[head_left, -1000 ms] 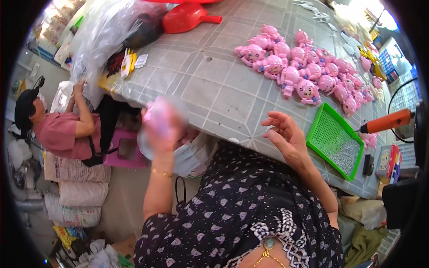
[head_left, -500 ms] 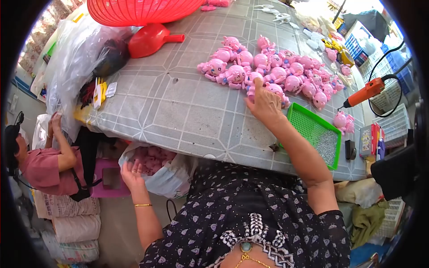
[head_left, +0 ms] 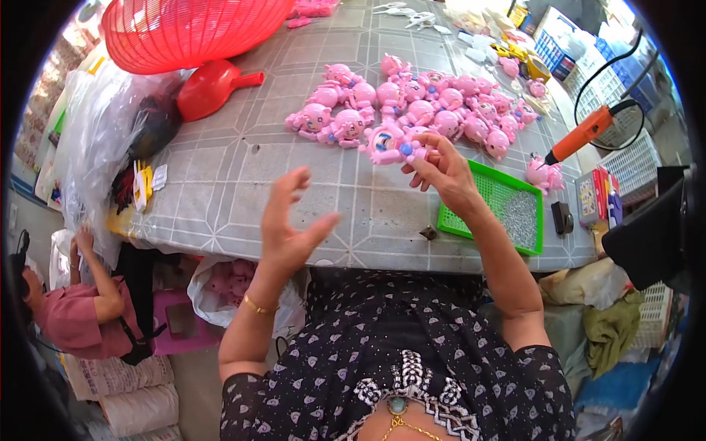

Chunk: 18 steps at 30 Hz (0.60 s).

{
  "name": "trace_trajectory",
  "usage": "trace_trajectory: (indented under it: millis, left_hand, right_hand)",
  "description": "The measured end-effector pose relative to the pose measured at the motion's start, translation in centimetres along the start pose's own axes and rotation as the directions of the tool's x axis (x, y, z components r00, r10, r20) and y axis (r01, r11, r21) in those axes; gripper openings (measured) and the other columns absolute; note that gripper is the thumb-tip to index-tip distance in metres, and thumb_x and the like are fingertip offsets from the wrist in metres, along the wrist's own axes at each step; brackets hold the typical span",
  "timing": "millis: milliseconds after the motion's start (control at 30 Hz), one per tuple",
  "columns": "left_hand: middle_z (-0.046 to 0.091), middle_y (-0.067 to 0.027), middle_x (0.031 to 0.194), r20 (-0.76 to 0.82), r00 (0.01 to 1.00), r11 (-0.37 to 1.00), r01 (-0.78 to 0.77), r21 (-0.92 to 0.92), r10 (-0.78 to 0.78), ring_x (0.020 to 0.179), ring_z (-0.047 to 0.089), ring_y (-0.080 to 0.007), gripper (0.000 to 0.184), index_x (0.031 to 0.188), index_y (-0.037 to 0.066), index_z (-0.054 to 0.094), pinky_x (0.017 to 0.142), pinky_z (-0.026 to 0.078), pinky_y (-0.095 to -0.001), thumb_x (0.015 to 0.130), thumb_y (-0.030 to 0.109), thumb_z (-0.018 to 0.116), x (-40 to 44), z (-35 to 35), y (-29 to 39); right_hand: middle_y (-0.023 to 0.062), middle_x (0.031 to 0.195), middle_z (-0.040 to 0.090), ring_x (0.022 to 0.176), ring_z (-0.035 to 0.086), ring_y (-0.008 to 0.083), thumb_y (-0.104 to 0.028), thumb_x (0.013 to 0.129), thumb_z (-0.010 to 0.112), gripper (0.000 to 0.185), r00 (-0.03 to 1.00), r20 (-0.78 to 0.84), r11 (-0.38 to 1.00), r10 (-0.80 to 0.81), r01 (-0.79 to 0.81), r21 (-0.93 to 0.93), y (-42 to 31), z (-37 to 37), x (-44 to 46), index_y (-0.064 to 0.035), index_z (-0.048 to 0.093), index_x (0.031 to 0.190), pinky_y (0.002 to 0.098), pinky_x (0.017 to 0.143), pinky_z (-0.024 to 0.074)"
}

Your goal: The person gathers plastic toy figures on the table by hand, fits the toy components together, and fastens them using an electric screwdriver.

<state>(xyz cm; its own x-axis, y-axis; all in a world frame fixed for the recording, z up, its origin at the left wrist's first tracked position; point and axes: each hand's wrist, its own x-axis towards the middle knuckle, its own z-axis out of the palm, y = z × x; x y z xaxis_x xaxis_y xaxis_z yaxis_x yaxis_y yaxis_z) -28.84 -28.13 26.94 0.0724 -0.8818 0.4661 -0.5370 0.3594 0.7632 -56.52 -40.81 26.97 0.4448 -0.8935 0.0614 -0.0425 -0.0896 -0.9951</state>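
Observation:
My right hand [head_left: 441, 170] grips a pink toy figure [head_left: 391, 145] above the table, its painted face turned up and a blue spot at its middle. To the left, my left hand [head_left: 289, 224] hovers over the table's near edge with thumb and fingers apart, holding nothing. Behind the held figure lies a pile of similar pink toy figures [head_left: 448, 99]. A green tray [head_left: 491, 184] with small silver screws [head_left: 521, 220] sits just right of my right hand. Further right, an orange electric screwdriver [head_left: 585, 134] hangs with its tip by a single pink figure [head_left: 545, 176].
A red dustpan [head_left: 209, 92] and a red mesh basket [head_left: 191, 29] stand at the far left, beside clear plastic bags [head_left: 103, 140]. Below the table edge is a white sack [head_left: 202, 287] of pink parts. Another person [head_left: 81, 294] sits at the left.
My right hand has lifted a toy figure from the front of the pile and drawn it nearer. My left hand has risen from beside the sack to above the table.

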Motion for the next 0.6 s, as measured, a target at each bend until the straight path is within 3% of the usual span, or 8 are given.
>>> trace_trajectory:
  millis: [67, 133, 167, 233, 333, 400, 500, 600]
  left_hand:
    - [0.055, -0.0157, 0.133, 0.117, 0.971, 0.973, -0.217, 0.079, 0.207, 0.124, 0.053, -0.0289, 0.084, 0.141, 0.002, 0.047, 0.103, 0.043, -0.0389, 0.07, 0.023, 0.088, 3.0, 2.5, 1.3]
    - [0.055, -0.0191, 0.133, 0.218, 0.921, 0.934, -0.348, 0.082, 0.324, 0.125, 0.054, -0.0343, 0.092, 0.142, 0.001, 0.045, 0.105, 0.043, -0.0425, 0.066, 0.028, 0.09, 5.0, 4.7, 2.0]
    - [0.055, -0.0191, 0.133, 0.237, 0.909, 0.93, -0.364, 0.057, 0.342, 0.125, 0.054, -0.0343, 0.092, 0.142, 0.001, 0.045, 0.105, 0.043, -0.0425, 0.066, 0.028, 0.09, 5.4, 5.6, 2.2]
    - [0.057, -0.0174, 0.131, 0.317, 0.913, 0.963, -0.212, -0.168, 0.257, 0.118, 0.059, -0.0332, 0.094, 0.143, 0.003, 0.045, 0.102, 0.045, -0.0428, 0.065, 0.029, 0.091, 6.5, 7.3, 2.8]
    - [0.063, -0.0158, 0.123, 0.385, 0.877, 0.949, -0.314, 0.011, 0.286, 0.104, 0.065, -0.0323, 0.094, 0.144, 0.007, 0.045, 0.091, 0.051, -0.0416, 0.064, 0.026, 0.091, 7.0, 8.3, 3.2]
    - [0.063, -0.0169, 0.123, 0.416, 0.876, 0.969, -0.241, -0.059, 0.244, 0.106, 0.064, -0.0334, 0.093, 0.144, 0.007, 0.045, 0.089, 0.052, -0.0416, 0.064, 0.024, 0.091, 7.0, 9.2, 3.4]
    - [0.063, -0.0131, 0.122, 0.413, 0.874, 0.958, -0.173, -0.229, 0.256, 0.109, 0.064, -0.0265, 0.095, 0.146, 0.008, 0.044, 0.091, 0.052, -0.0375, 0.064, 0.016, 0.091, 7.2, 10.2, 2.8]
    - [0.061, -0.0141, 0.126, 0.399, 0.839, 0.93, -0.331, -0.161, 0.368, 0.111, 0.063, -0.0271, 0.091, 0.145, 0.008, 0.044, 0.092, 0.052, -0.0371, 0.066, 0.013, 0.09, 7.5, 11.0, 2.9]
  right_hand:
    - [0.0078, 0.092, 0.07, 0.074, 0.063, 0.0114, -0.022, 0.097, 0.065, 0.039, 1.0, 0.019, 0.999, -0.019, 0.018, 0.04, -0.4, 0.2, -1.8, -0.008, 0.051, 0.131, 0.0254, 0.063, 0.0476]
    - [0.0094, 0.097, 0.069, 0.076, 0.064, 0.0117, -0.015, 0.099, 0.06, 0.041, 0.997, 0.072, 0.998, 0.012, -0.017, 0.06, -0.8, -0.1, -3.5, -0.0064, 0.046, 0.136, 0.0245, 0.066, 0.0504]
    - [0.0094, 0.096, 0.069, 0.076, 0.064, 0.0117, -0.016, 0.1, 0.059, 0.04, 0.997, 0.067, 0.995, 0.036, -0.042, 0.086, -1.3, -0.1, -4.4, -0.0066, 0.046, 0.136, 0.0248, 0.066, 0.0506]
    - [0.0102, 0.095, 0.069, 0.075, 0.065, 0.0121, -0.016, 0.101, 0.057, 0.039, 1.0, 0.019, 0.988, 0.024, -0.027, 0.151, -0.9, -0.7, -5.7, -0.0058, 0.046, 0.137, 0.0257, 0.067, 0.0515]
    - [0.0119, 0.095, 0.069, 0.074, 0.066, 0.0139, -0.018, 0.103, 0.055, 0.038, 0.998, 0.041, 0.956, 0.045, -0.055, 0.289, -0.6, -1.8, -7.4, -0.0032, 0.046, 0.137, 0.0273, 0.069, 0.0535]
    - [0.0123, 0.096, 0.069, 0.075, 0.066, 0.0142, -0.018, 0.102, 0.055, 0.039, 0.998, 0.033, 0.949, 0.055, -0.063, 0.308, -1.0, -1.8, -8.1, -0.0024, 0.046, 0.137, 0.027, 0.07, 0.0538]
    - [0.0132, 0.096, 0.069, 0.077, 0.067, 0.0148, -0.021, 0.1, 0.057, 0.042, 0.994, -0.015, 0.956, 0.108, -0.1, 0.277, -1.7, -2.0, -8.7, -0.0007, 0.045, 0.135, 0.0269, 0.071, 0.054]
    - [0.0129, 0.098, 0.069, 0.077, 0.065, 0.014, -0.028, 0.099, 0.061, 0.045, 0.989, -0.054, 0.959, 0.141, -0.123, 0.256, -1.4, -2.1, -8.9, -0.0012, 0.048, 0.133, 0.0263, 0.068, 0.0515]
